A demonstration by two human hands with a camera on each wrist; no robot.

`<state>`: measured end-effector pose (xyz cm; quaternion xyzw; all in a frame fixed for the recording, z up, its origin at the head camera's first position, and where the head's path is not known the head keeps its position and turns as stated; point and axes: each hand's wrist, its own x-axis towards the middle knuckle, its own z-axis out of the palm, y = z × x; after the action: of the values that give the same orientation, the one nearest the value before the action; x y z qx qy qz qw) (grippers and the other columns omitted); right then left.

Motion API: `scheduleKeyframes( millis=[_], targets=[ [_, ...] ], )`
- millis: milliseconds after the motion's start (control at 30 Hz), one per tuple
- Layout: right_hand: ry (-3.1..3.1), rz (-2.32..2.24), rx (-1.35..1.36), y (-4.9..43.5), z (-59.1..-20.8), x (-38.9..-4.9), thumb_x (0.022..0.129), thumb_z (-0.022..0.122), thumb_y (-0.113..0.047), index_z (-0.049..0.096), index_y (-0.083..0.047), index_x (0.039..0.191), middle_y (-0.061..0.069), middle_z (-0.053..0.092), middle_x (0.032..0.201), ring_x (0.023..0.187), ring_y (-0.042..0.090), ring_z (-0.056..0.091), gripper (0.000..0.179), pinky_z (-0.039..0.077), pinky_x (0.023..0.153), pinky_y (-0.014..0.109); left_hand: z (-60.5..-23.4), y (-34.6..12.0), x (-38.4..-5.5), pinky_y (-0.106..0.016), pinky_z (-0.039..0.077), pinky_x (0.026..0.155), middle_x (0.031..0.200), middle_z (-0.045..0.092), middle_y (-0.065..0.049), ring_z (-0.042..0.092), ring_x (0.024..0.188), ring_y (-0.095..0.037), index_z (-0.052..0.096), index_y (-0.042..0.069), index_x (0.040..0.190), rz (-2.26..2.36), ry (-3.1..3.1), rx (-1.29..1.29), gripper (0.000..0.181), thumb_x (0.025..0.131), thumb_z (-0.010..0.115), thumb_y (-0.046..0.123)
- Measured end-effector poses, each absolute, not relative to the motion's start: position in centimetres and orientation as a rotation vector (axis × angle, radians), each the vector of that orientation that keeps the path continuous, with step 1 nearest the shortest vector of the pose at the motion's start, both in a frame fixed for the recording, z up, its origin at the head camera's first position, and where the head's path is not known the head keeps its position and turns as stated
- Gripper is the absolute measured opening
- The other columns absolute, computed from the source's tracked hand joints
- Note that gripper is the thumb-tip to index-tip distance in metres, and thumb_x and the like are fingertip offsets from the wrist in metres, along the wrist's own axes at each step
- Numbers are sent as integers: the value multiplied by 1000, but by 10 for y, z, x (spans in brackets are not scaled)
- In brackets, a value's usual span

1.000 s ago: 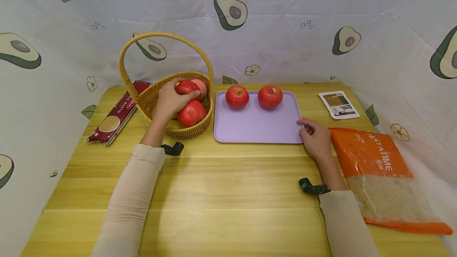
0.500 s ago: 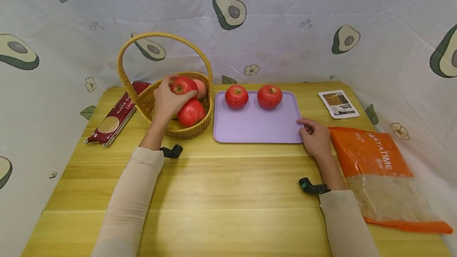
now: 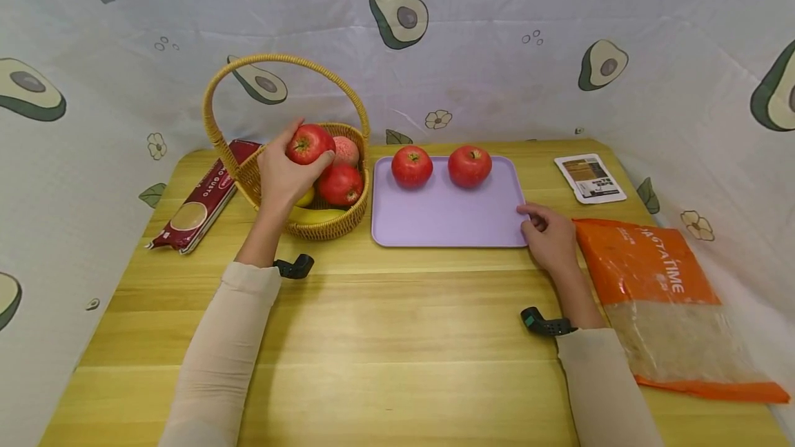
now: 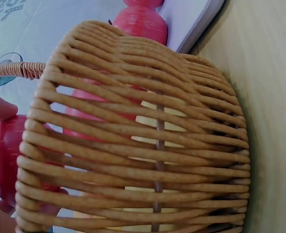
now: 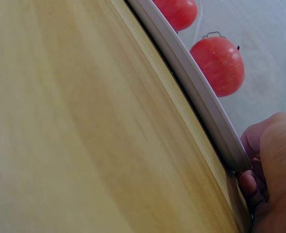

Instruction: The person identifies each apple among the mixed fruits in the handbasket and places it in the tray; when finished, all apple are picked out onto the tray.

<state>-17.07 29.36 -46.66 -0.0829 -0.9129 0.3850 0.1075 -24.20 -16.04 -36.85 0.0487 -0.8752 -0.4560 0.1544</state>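
Left hand (image 3: 282,171): fingers and thumb curled round a glossy, round red apple (image 3: 312,145), held over the tan woven wicker basket (image 3: 332,228), far left. Right hand (image 3: 551,240) grips the right edge of the flat lilac rectangular tray (image 3: 444,219). Advised: even grip, lift clear of rim, avoid arched handle (image 3: 286,58), steady tray

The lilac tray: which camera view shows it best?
The head view: it shows nearly all of the lilac tray from above. The right wrist view shows one edge side-on, pinched by the right hand; the left wrist view shows only a part beyond the basket.
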Motion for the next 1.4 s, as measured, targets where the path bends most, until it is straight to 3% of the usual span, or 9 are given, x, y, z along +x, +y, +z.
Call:
scheduleKeyframes(
  millis=[300,533,767,967,1133,1400],
  targets=[
    [-2690,1150,-237,294,-466,-170,98,56,-12,74,-7,125,16,69,118,87,20,50,33,39,69,15,-364,-159,-225,-46,55,101,133,63,-4,57,121,-22,47,20,136,-1331,-2451,92,84,71,84,59],
    [-2693,1139,-230,294,-464,-170,98,56,-12,74,-6,126,16,69,118,87,20,50,33,39,70,15,-358,-156,-209,-52,50,104,137,59,-4,50,127,-24,59,24,140,-1289,-2449,-18,77,74,84,55],
    [-2694,1135,-231,294,-465,-171,98,55,-12,73,-6,125,17,68,113,87,20,50,33,39,70,17,-356,-141,-195,-42,60,92,137,62,-2,66,110,-24,54,24,137,-1398,-2429,-105,77,73,88,52],
    [-2704,1136,-233,295,-466,-171,98,55,-12,73,-6,125,15,68,123,88,20,49,33,38,70,17,-358,-122,-189,-39,62,89,132,66,3,69,103,-19,59,28,134,-1440,-2410,-239,70,74,88,50],
    [-2703,1136,-237,294,-466,-171,98,55,-12,73,-6,125,15,68,122,88,19,49,33,38,70,17,-362,-105,-186,-36,60,91,127,67,4,65,109,-13,60,24,133,-1497,-2377,-368,67,75,88,44],
    [-2705,1140,-238,295,-466,-171,99,55,-12,73,-7,125,15,68,126,89,20,49,33,38,70,16,-369,-81,-180,-37,58,96,129,67,-1,65,111,-18,57,20,139,-1516,-2446,-451,72,78,86,44]
  ],
)
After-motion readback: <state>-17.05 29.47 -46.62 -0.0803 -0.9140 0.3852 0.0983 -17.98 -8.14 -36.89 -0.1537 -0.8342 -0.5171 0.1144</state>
